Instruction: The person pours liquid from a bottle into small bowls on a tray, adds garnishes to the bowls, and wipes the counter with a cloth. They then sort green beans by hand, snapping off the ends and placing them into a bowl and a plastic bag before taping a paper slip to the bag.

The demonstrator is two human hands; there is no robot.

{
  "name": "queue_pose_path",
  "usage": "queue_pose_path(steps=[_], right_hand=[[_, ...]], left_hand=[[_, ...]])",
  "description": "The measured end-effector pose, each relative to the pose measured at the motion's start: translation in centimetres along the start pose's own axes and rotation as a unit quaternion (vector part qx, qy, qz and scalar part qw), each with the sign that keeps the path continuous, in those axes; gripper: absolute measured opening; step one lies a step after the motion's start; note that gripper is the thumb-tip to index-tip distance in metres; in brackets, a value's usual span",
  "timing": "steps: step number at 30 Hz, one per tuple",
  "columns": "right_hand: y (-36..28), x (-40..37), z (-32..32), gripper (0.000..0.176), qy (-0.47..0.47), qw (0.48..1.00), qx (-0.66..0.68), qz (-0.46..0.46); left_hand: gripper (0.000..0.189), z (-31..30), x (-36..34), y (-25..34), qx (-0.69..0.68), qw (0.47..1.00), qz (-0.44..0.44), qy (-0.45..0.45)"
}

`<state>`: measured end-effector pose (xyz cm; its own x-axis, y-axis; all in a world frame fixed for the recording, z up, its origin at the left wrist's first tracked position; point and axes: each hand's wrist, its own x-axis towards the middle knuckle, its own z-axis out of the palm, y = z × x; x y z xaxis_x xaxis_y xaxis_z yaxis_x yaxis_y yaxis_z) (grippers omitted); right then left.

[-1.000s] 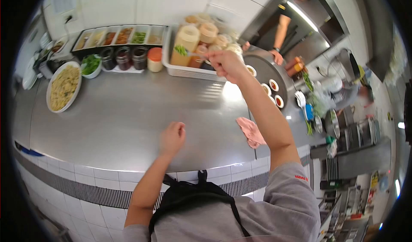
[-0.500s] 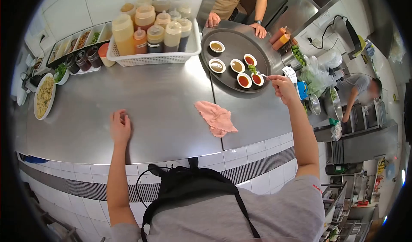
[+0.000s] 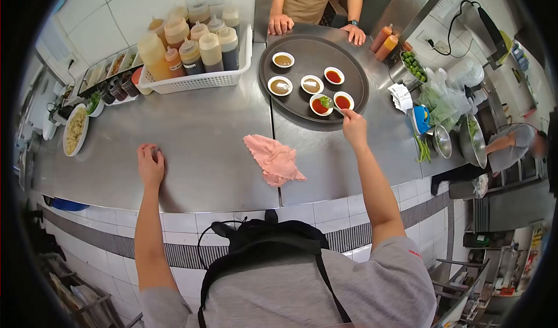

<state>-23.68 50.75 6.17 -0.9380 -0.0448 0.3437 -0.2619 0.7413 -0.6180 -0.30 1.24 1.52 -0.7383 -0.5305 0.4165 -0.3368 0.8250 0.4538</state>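
My right hand (image 3: 354,127) pinches the handle of a small metal spoon (image 3: 337,110) at the front right of a round dark tray (image 3: 302,110). Chopped green herbs (image 3: 324,101) sit on the spoon's tip, over a white cup of red sauce (image 3: 318,108). Close beside it is another red sauce cup (image 3: 343,101); a third red one (image 3: 333,76) stands further back. Several brown sauce cups, including one in the middle (image 3: 312,84), share the tray. My left hand (image 3: 151,166) rests on the steel counter, fingers loosely curled, holding nothing. A pink cloth (image 3: 273,159) lies between my hands.
A white basket (image 3: 197,79) of squeeze bottles stands at the back left, near an oval dish of food (image 3: 75,130). A co-worker's hands (image 3: 281,24) rest behind the tray. Metal bowls (image 3: 443,142), plastic bags and green limes (image 3: 413,66) crowd the right side.
My right hand has moved the spoon of herbs leftward from the right-hand red sauce cup to the one beside it. The view has shifted; my left hand stays on the counter.
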Motion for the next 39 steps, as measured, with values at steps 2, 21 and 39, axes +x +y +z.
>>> queue_pose_path(steps=[2, 21, 39], right_hand=[[0.1, -0.1, 0.0, 0.022, -0.003, 1.0, 0.009, 0.003], [4.3, 2.6, -3.3, 0.023, 0.02, 0.998, -0.01, 0.064], [7.2, 8.3, -2.4, 0.025, -0.051, 0.955, 0.193, 0.22]], left_hand=[[0.019, 0.2, 0.0, -0.3, 0.008, 1.0, 0.005, -0.002], [0.022, 5.4, -2.5, 10.5, -0.071, 0.988, 0.134, 0.02], [0.018, 9.6, -7.1, 22.9, -0.203, 0.962, 0.174, -0.059]])
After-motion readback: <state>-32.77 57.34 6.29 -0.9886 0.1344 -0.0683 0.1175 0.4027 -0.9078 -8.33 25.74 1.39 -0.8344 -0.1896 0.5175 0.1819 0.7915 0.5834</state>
